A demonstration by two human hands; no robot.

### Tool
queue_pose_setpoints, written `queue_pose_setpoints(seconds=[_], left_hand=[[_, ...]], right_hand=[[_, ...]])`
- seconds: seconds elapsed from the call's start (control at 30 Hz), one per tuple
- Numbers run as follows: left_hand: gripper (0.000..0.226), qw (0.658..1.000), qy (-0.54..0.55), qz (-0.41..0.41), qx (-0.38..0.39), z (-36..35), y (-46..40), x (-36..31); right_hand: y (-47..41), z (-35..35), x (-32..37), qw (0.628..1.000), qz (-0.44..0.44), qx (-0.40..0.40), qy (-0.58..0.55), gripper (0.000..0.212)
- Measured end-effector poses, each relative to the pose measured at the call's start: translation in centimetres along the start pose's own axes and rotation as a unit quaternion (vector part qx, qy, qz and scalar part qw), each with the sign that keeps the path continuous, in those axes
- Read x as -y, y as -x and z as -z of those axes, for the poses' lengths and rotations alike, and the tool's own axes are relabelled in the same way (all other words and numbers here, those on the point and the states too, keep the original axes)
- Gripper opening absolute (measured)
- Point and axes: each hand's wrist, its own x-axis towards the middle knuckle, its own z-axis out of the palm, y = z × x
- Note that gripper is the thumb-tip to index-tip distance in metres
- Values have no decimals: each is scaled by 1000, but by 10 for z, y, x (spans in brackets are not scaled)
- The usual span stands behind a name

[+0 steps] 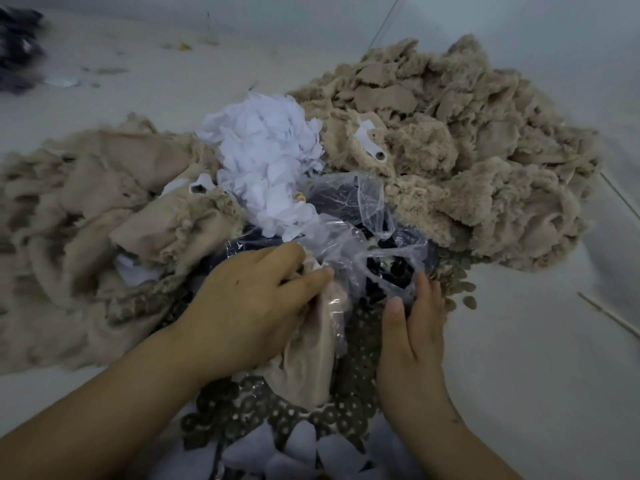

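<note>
- White surface (540, 358): carries everything; bare area lies right of the hands
- Plush heap on the right (467, 150), flatter plush heap on the left (69, 220): beige scraps flanking the work zone, neither touched
- White cut pieces (266, 157): pile in the middle, its lower edge overlapping the bag
- Clear plastic bag (349, 216): crumpled, centre, just beyond both hands; small dark parts (394, 268) show through it
- Brown discs (356, 344): loose layer under and between the hands, spilling right of the bag
- Beige fabric piece (308, 362): hangs from the left hand down over the discs, with a fold of bag film against it
- Left hand (249, 306): fingers curled, pinching the top of the fabric piece; whether film is caught in the pinch, can't tell
- Right hand (415, 327): flat, fingers straight, holds nothing, set beside the bag on the discs
- Step looks like freeing the fabric piece from the bag: I'd pin the film with the right palm and draw the fabric towards the body, slow and low, so the dark parts don't spill and the discs don't scatter
</note>
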Motion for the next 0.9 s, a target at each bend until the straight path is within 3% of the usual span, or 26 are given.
queue_pose_setpoints(seconds=[0.13, 0.27, 0.4, 0.5, 0.67, 0.73, 0.8, 0.83, 0.9], left_hand=[[32, 998, 16, 39, -42, 5, 2, 1], [28, 987, 74, 64, -125, 6, -3, 0], [53, 962, 151, 146, -177, 6, -5, -2], [58, 939, 188, 207, -201, 6, -2, -2], [48, 904, 268, 242, -228, 3, -3, -1], [43, 841, 371, 308, -244, 0, -2, -3], [38, 738, 496, 374, -264, 0, -3, -9], [31, 712, 515, 396, -265, -1, -3, -11], [19, 711, 506, 415, -256, -3, -4, -14]], right_hand=[[-3, 7, 10, 988, 132, -6, 79, 49], [-25, 8, 43, 977, 207, 43, -10, 31], [-49, 5, 71, 971, 140, 189, -32, 64], [-60, 5, 76, 938, 28, 303, -165, 78], [-62, -1, 69, 885, -52, 362, -287, 43], [-61, -3, 68, 879, -62, 354, -314, 27], [-58, -2, 71, 875, -65, 341, -338, 16], [-57, -2, 72, 871, -66, 337, -351, 14], [-54, -3, 73, 857, -67, 343, -378, 11]])
